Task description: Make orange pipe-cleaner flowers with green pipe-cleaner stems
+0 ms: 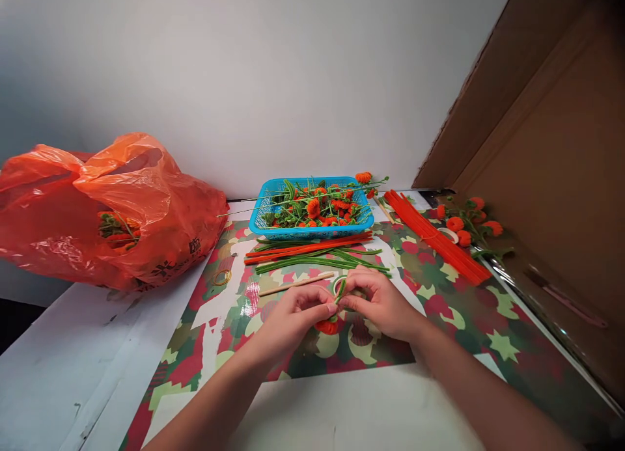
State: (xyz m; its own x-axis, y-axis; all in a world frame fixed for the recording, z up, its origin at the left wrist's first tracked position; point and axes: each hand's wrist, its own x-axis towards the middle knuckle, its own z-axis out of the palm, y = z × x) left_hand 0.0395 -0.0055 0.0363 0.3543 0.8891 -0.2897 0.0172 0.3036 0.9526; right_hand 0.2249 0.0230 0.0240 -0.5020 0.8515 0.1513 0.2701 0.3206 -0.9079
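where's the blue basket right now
In the head view, the blue basket sits near the wall, beyond the loose green stems, between the orange plastic bag on the left and the red bundle on the right.

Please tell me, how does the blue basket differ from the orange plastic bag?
The basket is blue; the bag is orange. The basket has firm, perforated walls, while the bag is thin, crumpled film. The basket looks smaller in the picture than the bag. Both contain orange and green pieces.
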